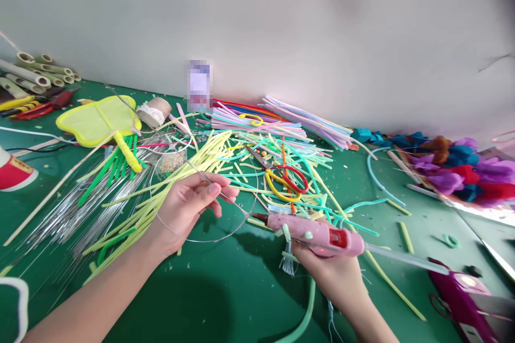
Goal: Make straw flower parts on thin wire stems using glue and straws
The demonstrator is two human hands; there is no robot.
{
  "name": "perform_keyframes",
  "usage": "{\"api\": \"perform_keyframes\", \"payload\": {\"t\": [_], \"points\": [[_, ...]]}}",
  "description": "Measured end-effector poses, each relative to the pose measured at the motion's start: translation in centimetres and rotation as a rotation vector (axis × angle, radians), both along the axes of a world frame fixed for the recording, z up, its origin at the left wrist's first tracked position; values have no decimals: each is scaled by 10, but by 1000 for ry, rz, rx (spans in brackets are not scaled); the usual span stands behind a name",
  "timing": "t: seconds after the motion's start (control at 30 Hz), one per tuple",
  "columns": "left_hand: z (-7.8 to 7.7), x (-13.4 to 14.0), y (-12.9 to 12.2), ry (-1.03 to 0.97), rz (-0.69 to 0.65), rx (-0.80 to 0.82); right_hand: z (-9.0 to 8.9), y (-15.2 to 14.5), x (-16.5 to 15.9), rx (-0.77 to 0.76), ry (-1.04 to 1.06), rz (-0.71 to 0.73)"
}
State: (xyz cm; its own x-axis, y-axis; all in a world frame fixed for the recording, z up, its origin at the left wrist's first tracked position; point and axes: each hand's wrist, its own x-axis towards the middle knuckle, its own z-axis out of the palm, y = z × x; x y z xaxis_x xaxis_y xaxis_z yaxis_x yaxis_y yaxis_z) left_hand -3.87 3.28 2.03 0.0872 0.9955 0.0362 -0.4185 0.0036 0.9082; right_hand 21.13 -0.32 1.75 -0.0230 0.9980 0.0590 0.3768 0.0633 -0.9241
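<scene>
My left hand (189,209) pinches a thin metal wire between thumb and fingers; a large round wire hoop (215,240) is joined to it. In my right hand (333,273) is a pink hot glue gun (314,230), with a translucent glue stick (406,259) sticking out of its rear. The gun's nozzle (259,217) is at the right side of the hoop, by a whitish blob at the wire joint; whether they touch I cannot tell. Scissors with red and yellow handles (284,178) lie open just beyond. Yellow pipe cleaners (201,163) lie under and behind my left hand.
Loose silvery wires (68,214) and a yellow mesh shape (98,120) lie left, near a twine spool (155,112). Bamboo tubes (44,72) and pliers (36,104) are far left. Pastel pipe cleaners (309,120) line the wall; purple-red flowers (462,169) and a purple tool (462,300) stand right.
</scene>
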Motion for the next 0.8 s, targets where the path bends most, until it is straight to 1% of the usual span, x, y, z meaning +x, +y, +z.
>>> {"api": "perform_keyframes", "payload": {"t": [0.37,0.6,0.8], "points": [[-1,-1,-1,5,-9,13,-1,1,0,4,-11,-36],[-1,-2,-2,3,-10,9,0,1,1,-14,-25,9],[-1,-2,-3,15,-22,9,0,0,-2,1,10,-31]]}}
